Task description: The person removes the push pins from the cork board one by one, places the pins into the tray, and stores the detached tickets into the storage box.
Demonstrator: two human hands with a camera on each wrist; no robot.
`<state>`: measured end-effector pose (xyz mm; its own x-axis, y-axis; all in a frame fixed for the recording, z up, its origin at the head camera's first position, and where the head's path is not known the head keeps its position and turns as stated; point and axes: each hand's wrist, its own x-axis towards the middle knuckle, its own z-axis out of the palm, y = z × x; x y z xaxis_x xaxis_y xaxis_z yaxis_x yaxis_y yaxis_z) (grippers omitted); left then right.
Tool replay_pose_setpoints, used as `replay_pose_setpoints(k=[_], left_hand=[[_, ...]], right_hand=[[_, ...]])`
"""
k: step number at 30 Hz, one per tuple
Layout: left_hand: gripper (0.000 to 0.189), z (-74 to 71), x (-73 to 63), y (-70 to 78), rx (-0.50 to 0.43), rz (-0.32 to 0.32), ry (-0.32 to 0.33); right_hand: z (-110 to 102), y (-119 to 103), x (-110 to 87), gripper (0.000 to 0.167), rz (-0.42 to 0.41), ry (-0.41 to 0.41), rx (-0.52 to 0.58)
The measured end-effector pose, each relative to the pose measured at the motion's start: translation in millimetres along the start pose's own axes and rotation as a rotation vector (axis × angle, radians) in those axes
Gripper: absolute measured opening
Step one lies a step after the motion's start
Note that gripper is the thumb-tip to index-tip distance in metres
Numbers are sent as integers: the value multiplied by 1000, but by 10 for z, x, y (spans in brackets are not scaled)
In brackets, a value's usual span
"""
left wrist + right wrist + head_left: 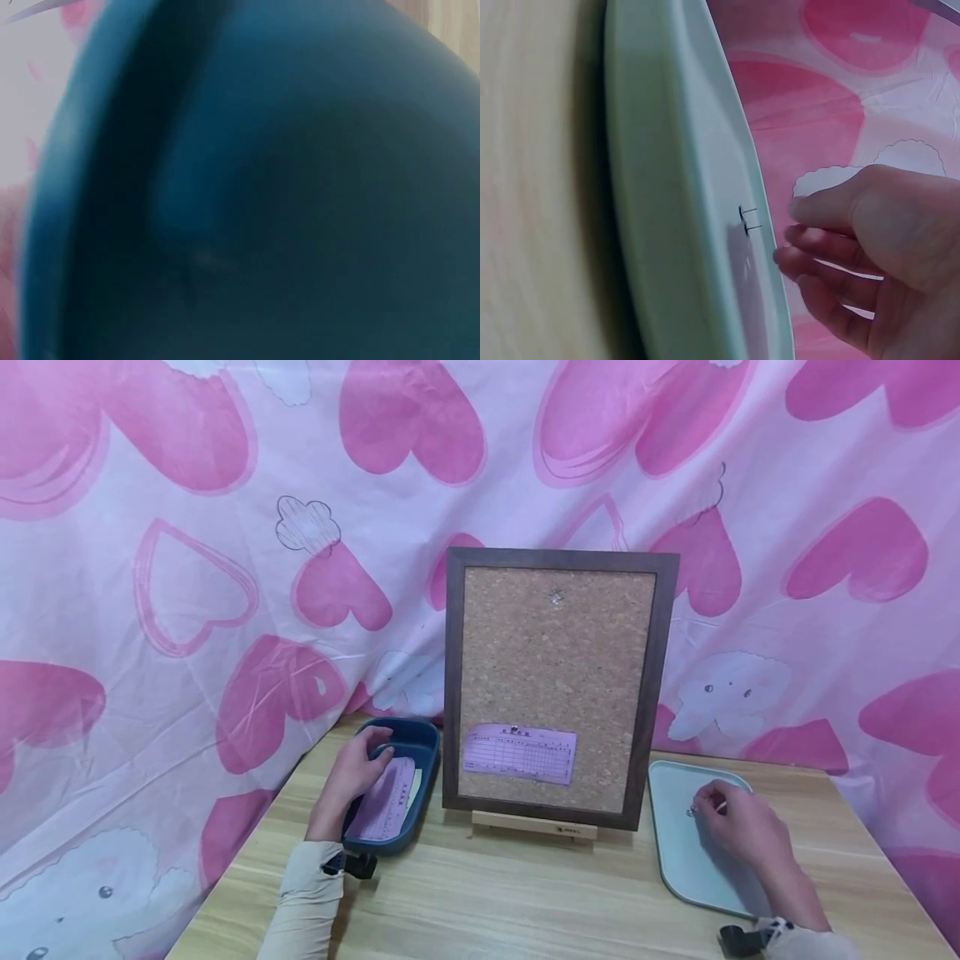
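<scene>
Right hand [889, 251], fingers parted, hovers by likely light, stiff pins [744, 220] (pinch their heads); I can't tell the grip of the left hand [354, 774].

Soft light is falling evenly over the cloth [408, 514]; at lower right of the head view, the right hand [742, 827] is casting a shadow on the tray [677, 852]. In the left wrist view the box [322, 187] is looking dim and heavily blurred. In the right wrist view, dark shadow is running down beside the blurred table [525, 180] at left.
</scene>
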<state>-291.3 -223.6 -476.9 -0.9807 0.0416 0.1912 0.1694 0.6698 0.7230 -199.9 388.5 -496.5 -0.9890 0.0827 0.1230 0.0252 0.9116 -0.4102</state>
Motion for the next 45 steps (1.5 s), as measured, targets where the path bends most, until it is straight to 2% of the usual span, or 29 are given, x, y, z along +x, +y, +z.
replay_pose_setpoints(k=[5,11,18,25,30,34,38,45], left_hand=[[38,-13,-13,101,-44,32,17],[37,-14,-31,290,-78,125,57],[32,14,-80,553,-120,220,124],[25,81,-113,751,-204,335,175],[24,147,-138,864,-292,413,172],[23,216,-144,929,-322,452,182],[23,271,-154,963,-322,463,184],[20,347,-159,1028,-303,457,141]], right_hand=[[0,-56,-7,14,-19,96,23],[-8,-195,-25,13,-55,249,50],[-50,-386,-68,15,-72,374,75],[-113,-600,-105,12,-157,507,122],[-140,-794,-133,11,-227,592,176],[-136,-920,-147,15,-317,634,222],[-103,-1030,-163,18,-395,653,236],[-43,-1223,-167,20,-434,637,255]])
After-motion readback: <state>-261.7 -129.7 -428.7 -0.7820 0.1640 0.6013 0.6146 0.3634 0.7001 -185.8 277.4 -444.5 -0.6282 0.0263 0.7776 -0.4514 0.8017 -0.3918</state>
